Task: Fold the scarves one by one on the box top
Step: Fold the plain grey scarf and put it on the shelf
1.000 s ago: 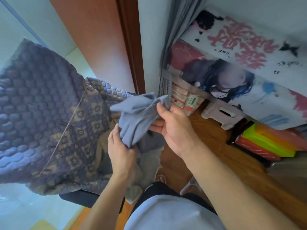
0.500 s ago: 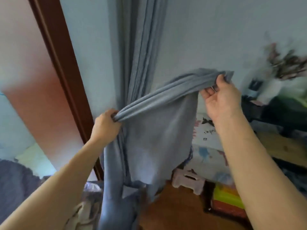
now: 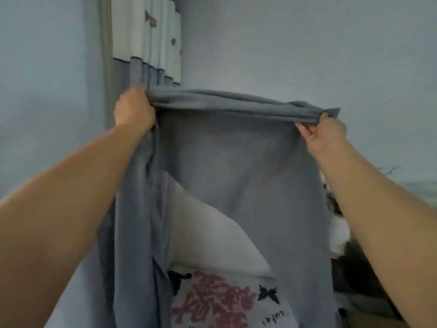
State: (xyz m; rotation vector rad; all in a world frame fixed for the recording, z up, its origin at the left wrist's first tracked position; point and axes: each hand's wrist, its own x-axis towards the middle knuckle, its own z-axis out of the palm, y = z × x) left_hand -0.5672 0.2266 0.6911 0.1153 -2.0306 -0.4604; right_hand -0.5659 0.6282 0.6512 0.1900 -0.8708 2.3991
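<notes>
Plain grey scarf (image 3: 238, 166) hangs unfurled, top edge bunched; left hand (image 3: 133, 110) and right hand (image 3: 325, 133) each pinch it.

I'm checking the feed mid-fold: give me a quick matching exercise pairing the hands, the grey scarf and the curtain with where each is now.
Things:
1. left hand
2. right hand
3. grey scarf
4. curtain

Places or states:
A. hangs at the wall behind, upper left
B. grips the scarf's bunched left end
C. stretched between both hands, hanging down
D. pinches the scarf's right end

Pairs: 1-B, 2-D, 3-C, 4-A
</notes>
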